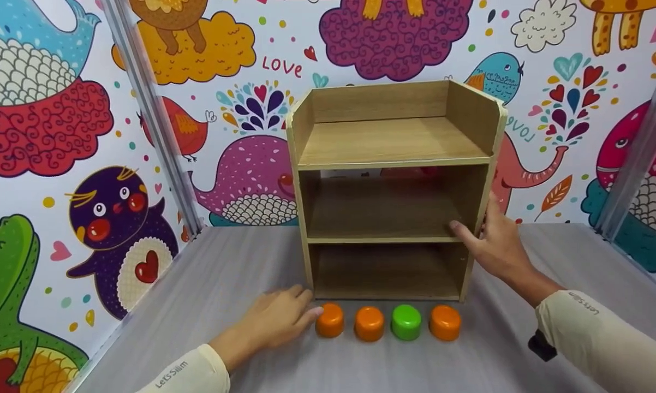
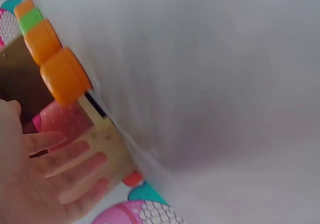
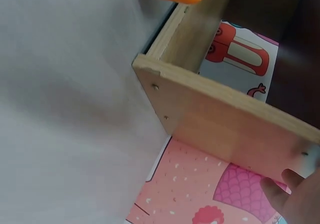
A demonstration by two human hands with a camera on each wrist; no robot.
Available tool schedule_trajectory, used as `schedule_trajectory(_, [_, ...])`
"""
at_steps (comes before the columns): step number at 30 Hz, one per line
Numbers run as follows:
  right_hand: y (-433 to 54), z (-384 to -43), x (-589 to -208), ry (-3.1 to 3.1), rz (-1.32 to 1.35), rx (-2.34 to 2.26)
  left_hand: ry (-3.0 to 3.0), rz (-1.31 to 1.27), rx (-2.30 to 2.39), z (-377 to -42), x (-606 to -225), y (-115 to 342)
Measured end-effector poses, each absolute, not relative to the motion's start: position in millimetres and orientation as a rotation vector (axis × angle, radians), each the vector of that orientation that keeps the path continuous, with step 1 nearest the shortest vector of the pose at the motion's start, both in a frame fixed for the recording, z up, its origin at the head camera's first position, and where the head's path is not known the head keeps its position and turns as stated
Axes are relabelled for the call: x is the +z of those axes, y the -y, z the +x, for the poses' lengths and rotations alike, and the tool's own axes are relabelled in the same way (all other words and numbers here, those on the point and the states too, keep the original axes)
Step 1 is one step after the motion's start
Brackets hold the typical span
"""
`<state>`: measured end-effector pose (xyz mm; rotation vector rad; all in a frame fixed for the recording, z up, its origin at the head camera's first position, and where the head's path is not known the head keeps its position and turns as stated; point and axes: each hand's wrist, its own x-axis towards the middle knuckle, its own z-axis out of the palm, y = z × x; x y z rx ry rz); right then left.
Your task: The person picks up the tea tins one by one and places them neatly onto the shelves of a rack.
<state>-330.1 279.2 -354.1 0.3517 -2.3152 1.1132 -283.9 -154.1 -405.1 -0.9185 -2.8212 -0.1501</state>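
A small wooden shelf unit (image 1: 399, 240) with an open top tray and two compartments stands on the table. My right hand (image 1: 500, 245) holds its right side panel (image 3: 225, 119), the thumb over the front edge and the fingers along the outer face. My left hand (image 1: 281, 314) is beside the lower left corner of the unit, its fingers (image 2: 75, 164) straight and spread, with nothing in them. Its thumb overlaps the leftmost orange cup-shaped piece (image 1: 331, 320) in the head view. Right of that stand another orange piece (image 1: 369, 324), a green one (image 1: 406, 322) and a third orange one (image 1: 445, 322).
The grey table (image 1: 235, 262) runs back to walls printed with cartoon animals (image 1: 251, 174). Metal posts (image 1: 153, 109) stand at the wall corners. The row of round pieces lies close along the front of the shelf unit, whose compartments hold nothing visible.
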Motion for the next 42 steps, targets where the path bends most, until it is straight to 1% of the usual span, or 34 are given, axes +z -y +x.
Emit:
schedule_trajectory(6, [-272, -337, -361, 2.245, 0.309, 1.132, 2.821, -1.008, -0.13, -279, -412, 137])
schedule_trajectory(12, [-272, -343, -368, 2.219, 0.303, 1.125, 2.841, -1.02, -0.12, -276, -416, 128])
schedule_trajectory(24, [-274, -344, -371, 2.212, 0.307, 1.129, 2.941, -1.007, -0.113, -279, -419, 125])
schedule_trajectory(42, [-273, -347, -377, 2.193, 0.318, 1.166, 2.811, -1.071, 0.026, -282, -422, 124])
